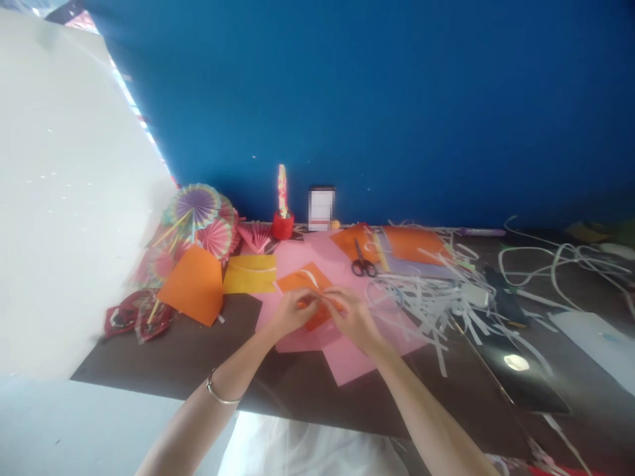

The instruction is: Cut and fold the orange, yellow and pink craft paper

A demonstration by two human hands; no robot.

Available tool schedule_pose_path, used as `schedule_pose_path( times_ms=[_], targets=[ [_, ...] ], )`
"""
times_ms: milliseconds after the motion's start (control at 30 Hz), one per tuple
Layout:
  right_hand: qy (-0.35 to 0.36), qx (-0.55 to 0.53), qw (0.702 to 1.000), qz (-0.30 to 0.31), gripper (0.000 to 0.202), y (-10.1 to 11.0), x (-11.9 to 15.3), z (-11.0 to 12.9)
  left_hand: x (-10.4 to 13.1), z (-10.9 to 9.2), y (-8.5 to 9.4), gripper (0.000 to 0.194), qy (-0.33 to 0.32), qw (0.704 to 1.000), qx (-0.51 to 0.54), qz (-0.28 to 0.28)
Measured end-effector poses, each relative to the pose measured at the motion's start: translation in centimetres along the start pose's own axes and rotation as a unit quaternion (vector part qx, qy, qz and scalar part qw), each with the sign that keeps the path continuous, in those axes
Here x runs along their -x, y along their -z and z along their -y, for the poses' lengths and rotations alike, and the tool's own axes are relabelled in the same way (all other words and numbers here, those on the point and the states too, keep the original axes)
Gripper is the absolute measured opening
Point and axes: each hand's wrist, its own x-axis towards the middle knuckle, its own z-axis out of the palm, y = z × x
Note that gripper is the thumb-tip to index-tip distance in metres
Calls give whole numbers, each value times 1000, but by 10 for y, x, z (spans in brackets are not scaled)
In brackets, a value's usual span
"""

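Note:
My left hand (296, 309) and my right hand (351, 317) meet fingertip to fingertip over the middle of the table. Both are closed in a pinch. A thin, curved white paper strip (311, 277) runs up from the pinched fingertips; the part between the fingers is hidden. Under my hands lies a square of orange paper (292, 280), partly covered by them. It rests on overlapping pink paper sheets (347, 370). A yellow paper sheet (248, 274) lies to the left of the orange square, and black-handled scissors (364, 266) lie beyond my right hand.
Many loose white strips (426, 297) are heaped at the right, beside a dark phone or tablet (520, 370) and white cables (560, 258). Folded paper fans (193, 208), a large orange sheet (196, 284) and a red pot (283, 226) stand or lie left. A blue wall (372, 99) rises behind.

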Motion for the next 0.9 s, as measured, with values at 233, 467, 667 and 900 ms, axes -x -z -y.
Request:
schedule_pose_path(
  times_ms=[233,467,667,900],
  targets=[
    [21,23,999,13,15,3,-3,4,0,1,1,14,-18,999,-32,2],
    [20,42,998,39,17,6,-4,6,0,1,1,13,-6,999,-39,4],
    [18,45,998,44,19,6,-4,5,0,-1,1,14,-5,999,-37,12],
    [18,46,998,49,18,6,-5,8,0,-1,1,14,0,999,-42,11]
  ],
)
